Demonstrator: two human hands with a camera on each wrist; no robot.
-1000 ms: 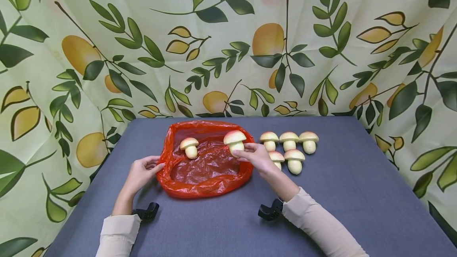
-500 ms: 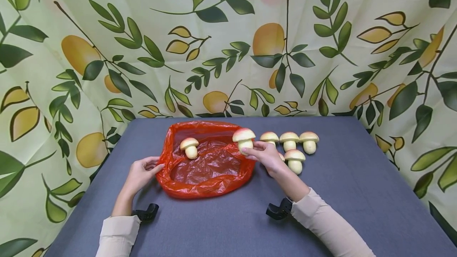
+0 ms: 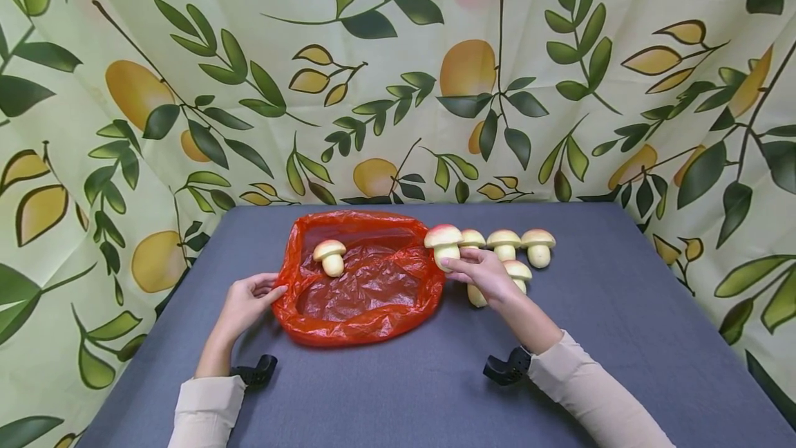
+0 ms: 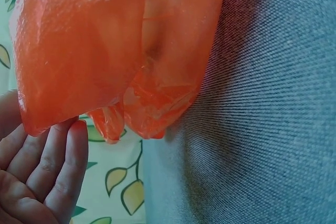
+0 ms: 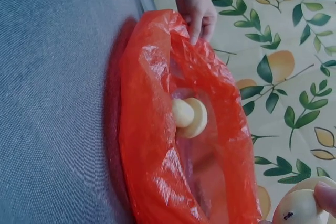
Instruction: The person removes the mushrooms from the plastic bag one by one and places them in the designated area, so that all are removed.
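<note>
A red plastic bag (image 3: 357, 330) lies with its mouth spread wide on the table. My left hand (image 3: 249, 303) pinches the bag's left rim between thumb and fingers; the left wrist view shows the fingers (image 4: 68, 166) at the thin red plastic. One toy mushroom (image 3: 330, 256) with a reddish-yellow cap is inside the bag. My right hand (image 3: 486, 274) grips another mushroom (image 3: 443, 239) by its pale stem, cap up, at the bag's right rim. The right wrist view catches only part of that held mushroom (image 5: 296, 208) in its lower corner.
Several similar mushrooms stand in two rows right of the bag, including a back-row mushroom (image 3: 538, 247) and a front one (image 3: 476, 296), partly behind my right hand. A leaf-printed cloth (image 3: 398, 116) hangs behind the grey table (image 3: 622, 337).
My right hand has moved to the right with its mushroom, from over the bag's opening to the right rim, overlapping the rows. The left hand and bag have stayed put.
</note>
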